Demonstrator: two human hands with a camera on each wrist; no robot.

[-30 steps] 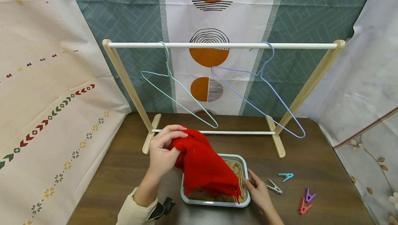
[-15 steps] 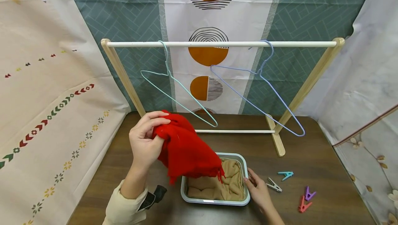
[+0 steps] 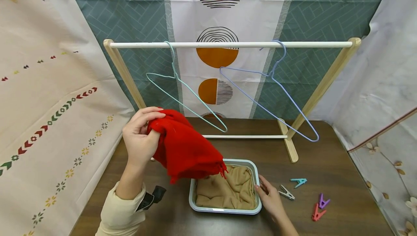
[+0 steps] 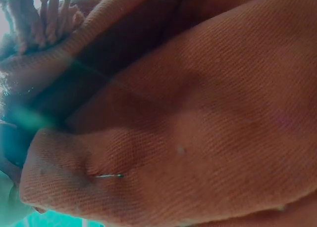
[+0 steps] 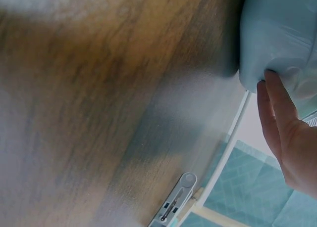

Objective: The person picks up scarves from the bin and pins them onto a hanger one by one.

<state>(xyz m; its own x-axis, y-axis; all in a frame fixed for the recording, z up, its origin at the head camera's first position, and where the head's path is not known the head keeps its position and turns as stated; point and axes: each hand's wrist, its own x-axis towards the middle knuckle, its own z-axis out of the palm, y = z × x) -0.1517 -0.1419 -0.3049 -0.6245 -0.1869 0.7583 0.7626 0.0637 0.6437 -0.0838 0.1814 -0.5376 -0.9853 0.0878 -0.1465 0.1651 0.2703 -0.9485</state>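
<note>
In the head view my left hand (image 3: 140,134) grips a bunched red scarf (image 3: 185,149) with a fringed end, holding it up to the left of a tray. Its woven fabric (image 4: 198,118) fills most of the left wrist view, where the hand's fingers are hidden. The pale blue tray (image 3: 224,211) contains a folded tan cloth (image 3: 228,190), and the scarf's fringe hangs over its back left part. My right hand (image 3: 270,198) touches the tray's right side. In the right wrist view, straight fingers (image 5: 280,96) rest against its outer wall.
A wooden rack (image 3: 325,84) with a white top bar (image 3: 224,45) stands behind the tray. From it hang a mint hanger (image 3: 195,96) and a lavender hanger (image 3: 286,91). Right of the tray lie grey (image 3: 286,192), teal (image 3: 299,182), purple (image 3: 323,201) and red (image 3: 317,213) clothespins.
My left hand has carried the scarf up and to the left, away from above the tray, uncovering the tan cloth. The right hand has stayed at the tray's right side.
</note>
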